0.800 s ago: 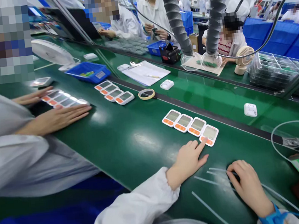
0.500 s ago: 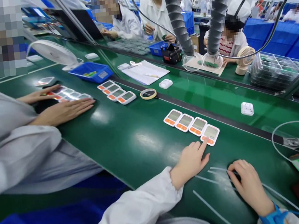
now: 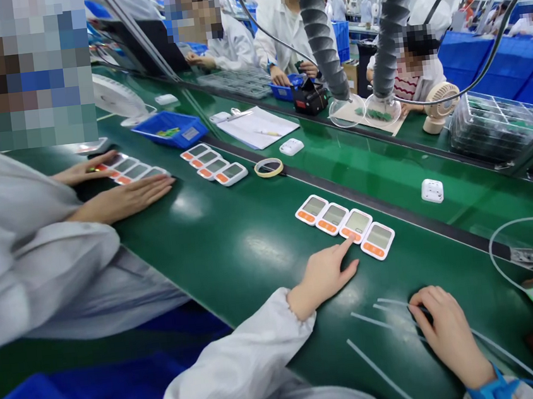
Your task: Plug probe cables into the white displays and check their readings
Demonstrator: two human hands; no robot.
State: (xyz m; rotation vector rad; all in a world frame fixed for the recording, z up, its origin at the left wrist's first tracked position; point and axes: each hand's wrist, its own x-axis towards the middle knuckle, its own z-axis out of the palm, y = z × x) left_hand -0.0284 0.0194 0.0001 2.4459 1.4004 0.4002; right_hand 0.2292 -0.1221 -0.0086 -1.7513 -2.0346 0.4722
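Four white, rounded, flat plastic devices with grey screens and orange buttons (image 3: pixel 312 209) lie in a slanting row right of the frame's centre, face up, presumably so that every screen and button stays readable and reachable. The person's left hand (image 3: pixel 320 276) grasps nothing: its index finger is stretched to the orange buttons of the third device from the left, with the other fingers loosely curled. Pointing from below seems to leave that screen uncovered.

The right hand (image 3: pixel 444 327), lower right, rests curled on the green tabletop (image 3: pixel 233 247); whether it pinches one of the thin, translucent strips (image 3: pixel 377 365) beside it, I cannot tell. These strips could snag its fingers.

A dark, narrow rail (image 3: pixel 451 231) behind the row limits room there. A yellowish tape ring (image 3: pixel 269 174) sits near it, upper centre. At left, a co-worker's hands (image 3: pixel 128 199) flank another row of devices (image 3: pixel 136 171).
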